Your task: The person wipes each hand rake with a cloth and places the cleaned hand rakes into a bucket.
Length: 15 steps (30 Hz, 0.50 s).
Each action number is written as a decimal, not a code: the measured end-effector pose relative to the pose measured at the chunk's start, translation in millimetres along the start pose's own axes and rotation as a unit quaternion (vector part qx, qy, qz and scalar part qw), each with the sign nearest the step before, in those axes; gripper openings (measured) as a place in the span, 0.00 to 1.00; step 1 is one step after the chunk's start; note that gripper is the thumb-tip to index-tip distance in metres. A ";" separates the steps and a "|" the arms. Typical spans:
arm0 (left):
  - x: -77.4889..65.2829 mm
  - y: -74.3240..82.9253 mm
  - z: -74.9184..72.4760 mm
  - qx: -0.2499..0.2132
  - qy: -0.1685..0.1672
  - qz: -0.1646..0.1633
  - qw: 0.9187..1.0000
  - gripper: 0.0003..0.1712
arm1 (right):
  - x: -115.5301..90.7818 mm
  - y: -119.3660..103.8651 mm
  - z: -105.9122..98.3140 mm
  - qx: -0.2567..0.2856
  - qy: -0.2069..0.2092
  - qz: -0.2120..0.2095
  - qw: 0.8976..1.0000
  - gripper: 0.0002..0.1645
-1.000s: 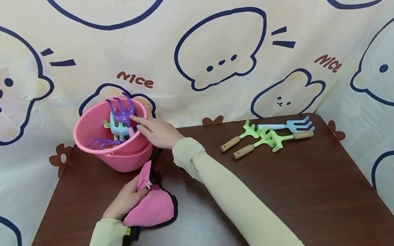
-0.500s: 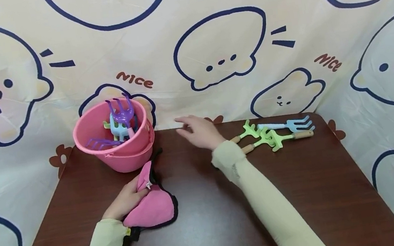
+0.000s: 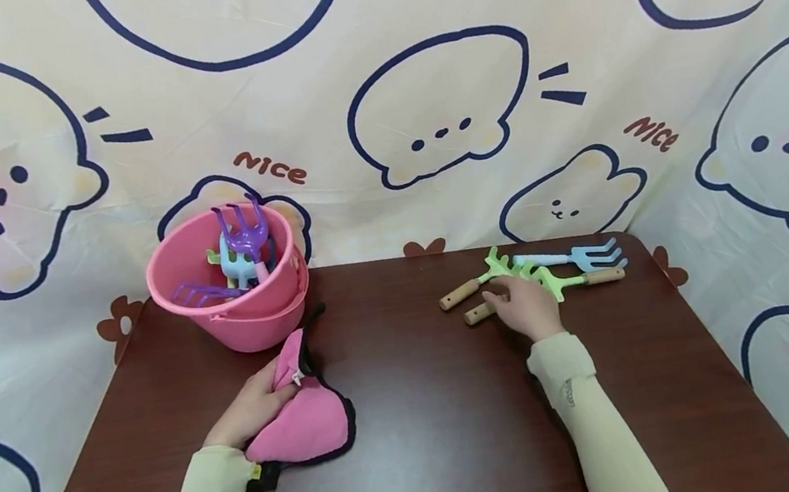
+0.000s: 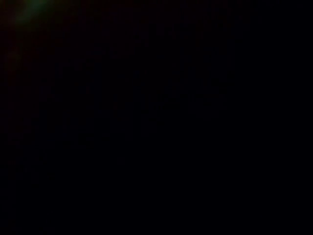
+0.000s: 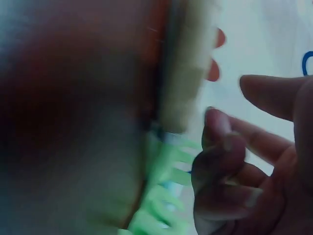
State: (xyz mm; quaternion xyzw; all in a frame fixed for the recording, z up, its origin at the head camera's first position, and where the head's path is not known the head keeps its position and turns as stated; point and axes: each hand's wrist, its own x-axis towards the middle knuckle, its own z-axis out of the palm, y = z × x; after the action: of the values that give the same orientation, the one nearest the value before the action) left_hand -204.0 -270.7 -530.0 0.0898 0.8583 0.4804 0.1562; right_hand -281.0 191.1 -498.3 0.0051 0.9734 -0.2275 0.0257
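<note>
Right hand change: a second ago my right hand (image 3: pixel 528 307) is at the bucket rim by the upright purple rake (image 3: pixel 246 237); now it is across the table (image 3: pixel 421 435), over the green rakes.
Right hand state: fingers loosely bent, thumb apart, nothing between them in the wrist view; a wooden handle shows just past the fingertips, contact can't tell.
Middle green rake: wooden handle (image 3: pixel 478 314) just beside my fingers, head partly hidden by them.
Other tools on table: left green rake (image 3: pixel 497 265), right green rake (image 3: pixel 602 276), light-blue fork (image 3: pixel 587 256) behind; layout looks same.
Left hand: my left hand (image 3: pixel 254 404) stays put, holding the pink pouch (image 3: pixel 307 428) with black trim; left wrist view nearly black, no help.
Pink buckets: nested pair (image 3: pixel 255 331), far left; upper one has the upright purple rake, a lying purple rake (image 3: pixel 207 292) and a light-blue tool (image 3: pixel 237 268); contents look unchanged.
Meaning for work: my judgement, attention shifts from bucket to table tools; reach stage, no tool lifted.
</note>
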 end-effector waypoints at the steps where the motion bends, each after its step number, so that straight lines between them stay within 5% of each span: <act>1: 0.0 0.0 -0.2 0.001 -0.001 0.000 1.000 0.38 | -1.8 3.2 3.8 -0.003 -0.001 0.006 1.000 0.28; 8: 0.0 -0.1 -0.1 0.004 -0.002 0.000 1.000 0.37 | -2.9 12.6 21.1 0.066 -0.031 0.035 0.997 0.28; 15: -0.3 1.1 -0.3 0.006 -0.002 0.000 1.000 0.37 | -9.5 14.9 6.7 0.068 -0.013 0.090 0.994 0.34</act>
State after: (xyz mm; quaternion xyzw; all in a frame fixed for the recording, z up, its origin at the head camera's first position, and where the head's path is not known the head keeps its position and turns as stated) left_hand -203.8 -270.5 -528.8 0.0917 0.8607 0.4755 0.1570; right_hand -270.8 201.5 -510.4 0.0912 0.9509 -0.2899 0.0586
